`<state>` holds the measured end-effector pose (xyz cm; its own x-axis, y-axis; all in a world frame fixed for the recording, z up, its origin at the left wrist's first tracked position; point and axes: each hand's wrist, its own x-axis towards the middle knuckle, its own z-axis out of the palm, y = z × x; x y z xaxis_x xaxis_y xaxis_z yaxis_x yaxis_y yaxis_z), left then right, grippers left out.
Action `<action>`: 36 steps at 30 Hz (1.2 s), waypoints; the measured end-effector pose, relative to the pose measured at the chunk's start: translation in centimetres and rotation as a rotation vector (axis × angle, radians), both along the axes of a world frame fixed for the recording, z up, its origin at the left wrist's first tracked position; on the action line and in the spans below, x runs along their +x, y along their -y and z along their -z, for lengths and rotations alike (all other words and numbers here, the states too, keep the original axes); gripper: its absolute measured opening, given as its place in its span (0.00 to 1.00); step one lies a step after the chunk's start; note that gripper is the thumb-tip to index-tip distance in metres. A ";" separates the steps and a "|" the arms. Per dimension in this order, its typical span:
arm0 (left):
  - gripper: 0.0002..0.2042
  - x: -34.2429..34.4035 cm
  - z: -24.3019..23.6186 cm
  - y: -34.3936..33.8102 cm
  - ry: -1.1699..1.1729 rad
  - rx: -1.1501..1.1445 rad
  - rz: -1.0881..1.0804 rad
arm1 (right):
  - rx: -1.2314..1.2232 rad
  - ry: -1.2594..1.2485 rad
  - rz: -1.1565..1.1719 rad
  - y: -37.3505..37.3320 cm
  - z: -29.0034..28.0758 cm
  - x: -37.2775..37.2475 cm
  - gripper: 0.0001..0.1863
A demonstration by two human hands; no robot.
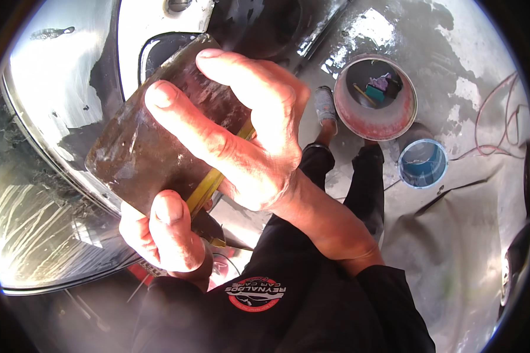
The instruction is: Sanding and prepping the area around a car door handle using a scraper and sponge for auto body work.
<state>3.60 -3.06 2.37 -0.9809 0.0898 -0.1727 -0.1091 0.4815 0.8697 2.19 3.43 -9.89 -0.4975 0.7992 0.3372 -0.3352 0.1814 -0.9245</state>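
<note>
A flat, grey-brown rectangular piece [141, 150], smeared and worn, is close in front of me. It looks like sandpaper over a block, but I cannot be sure. A yellow edge [205, 185] runs along its near right side. My left hand [176, 232] grips the lower corner, thumb on the face. From the right, my right hand [259, 141] reaches across with two fingertips pressed on the face; its other fingers are mostly hidden. Behind the piece, to the left, is a wet, glossy car body panel [53, 117], with whitish streaks on its lower part.
A large, reddish bucket [374, 120] holds a purple cloth [381, 81] and a green block [374, 92]. Beside it stands a smaller blue bucket [423, 167]. A thin red hose [480, 120] loops over the wet floor at the right. My feet are near the large bucket.
</note>
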 end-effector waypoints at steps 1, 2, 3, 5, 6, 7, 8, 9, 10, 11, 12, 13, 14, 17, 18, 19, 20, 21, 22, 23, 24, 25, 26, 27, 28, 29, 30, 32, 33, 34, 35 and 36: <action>0.29 0.0 0.2 0.1 0.000 0.001 0.000 | 0.001 0.000 0.000 0.1 -0.1 0.2 0.25; 0.29 0.0 0.4 0.1 -0.018 0.073 0.058 | 0.019 0.018 -0.011 0.2 -0.1 0.4 0.25; 0.30 0.1 0.7 0.0 -0.034 0.141 0.119 | 0.034 0.038 -0.019 0.1 0.0 0.7 0.25; 0.30 0.3 1.0 0.2 -0.033 0.149 0.091 | 0.030 0.057 -0.033 -0.3 0.1 1.0 0.25; 0.30 0.3 1.0 0.2 -0.037 0.159 0.058 | 0.066 0.060 -0.009 -0.2 0.3 0.8 0.25; 0.30 0.3 0.8 0.3 -0.039 0.160 0.057 | 0.101 0.063 0.016 -0.1 0.5 0.8 0.25; 0.30 0.5 0.5 0.3 -0.015 0.116 0.047 | 0.102 0.061 0.015 -0.2 0.4 0.8 0.25; 0.30 0.6 0.3 0.3 0.010 0.070 0.035 | 0.090 0.063 0.015 -0.2 0.3 0.9 0.25; 0.30 0.5 0.3 0.2 0.010 0.069 0.033 | 0.078 0.065 0.014 -0.3 0.2 0.9 0.25; 0.30 0.5 0.4 -0.1 0.005 0.079 0.056 | 0.077 0.065 0.013 -0.4 0.3 1.0 0.25; 0.30 0.4 0.5 -0.2 -0.001 0.088 0.080 | 0.090 0.072 -0.011 -0.5 0.4 1.0 0.25; 0.30 0.3 0.6 0.0 -0.002 0.087 0.080 | 0.102 0.079 -0.035 -0.6 0.4 1.0 0.25; 0.30 0.2 0.7 0.3 -0.003 0.106 0.093 | 0.101 0.078 -0.035 -0.6 0.4 1.0 0.25; 0.30 -0.3 -0.1 1.2 0.049 0.070 0.154 | 0.097 0.078 -0.048 -0.7 0.5 0.9 0.24; 0.29 -0.4 -0.4 1.4 0.096 0.013 0.200 | 0.079 0.062 -0.032 -0.5 0.5 0.7 0.24; 0.29 -0.3 -0.3 1.0 0.096 0.013 0.198 | 0.062 0.045 -0.016 -0.3 0.5 0.5 0.24; 0.29 -0.1 0.1 0.3 0.048 0.039 0.149 | 0.062 0.044 -0.018 -0.1 0.6 0.3 0.24; 0.28 0.0 0.2 0.0 0.001 0.066 0.100 | 0.072 0.029 0.005 -0.1 0.7 0.1 0.24; 0.28 -0.2 0.2 0.4 0.000 0.066 0.100 | 0.082 0.015 0.028 0.0 0.7 0.0 0.24; 0.28 -0.4 0.2 1.2 -0.021 0.045 0.075 | 0.082 0.013 0.027 -0.1 0.4 0.1 0.24; 0.28 -0.6 0.3 1.8 -0.043 0.026 0.049 | 0.027 0.024 0.005 -0.2 -0.2 0.3 0.23; 0.28 -0.6 0.5 2.0 -0.046 0.028 0.046 | -0.029 0.034 -0.018 -0.3 -0.7 0.5 0.23; 0.28 -0.7 0.6 2.2 -0.056 0.034 0.070 | -0.026 0.031 -0.020 -0.4 -0.9 0.6 0.23; 0.29 -0.7 0.7 2.3 -0.067 0.037 0.093 | -0.050 0.043 -0.037 -0.5 -1.1 0.8 0.24; 0.29 -0.7 0.8 2.4 -0.079 0.040 0.117 | -0.074 0.055 -0.053 -0.6 -1.3 0.8 0.24; 0.29 -0.8 0.8 2.4 -0.091 0.042 0.140 | -0.075 0.050 -0.056 -0.4 -0.9 0.4 0.24; 0.29 -0.8 0.8 2.3 -0.101 0.047 0.164 | -0.003 -0.001 0.026 0.0 0.0 -0.3 0.24; 0.30 -1.3 1.1 2.0 -0.118 0.054 0.212 | 0.067 -0.055 0.107 0.4 0.6 -1.4 0.25; 0.32 -1.5 1.6 1.9 -0.121 0.070 0.262 | 0.032 -0.087 0.137 0.6 0.7 -1.7 0.26; 0.35 -1.8 2.1 1.7 -0.126 0.088 0.312 | -0.001 -0.119 0.166 0.6 0.7 -1.7 0.27; 0.38 -2.1 2.6 1.5 -0.131 0.109 0.362 | -0.083 -0.106 0.121 0.3 0.4 -1.2 0.28; 0.41 -2.5 2.1 1.1 -0.157 0.089 0.410 | -0.105 -0.124 0.117 -0.3 -0.3 -0.8 0.28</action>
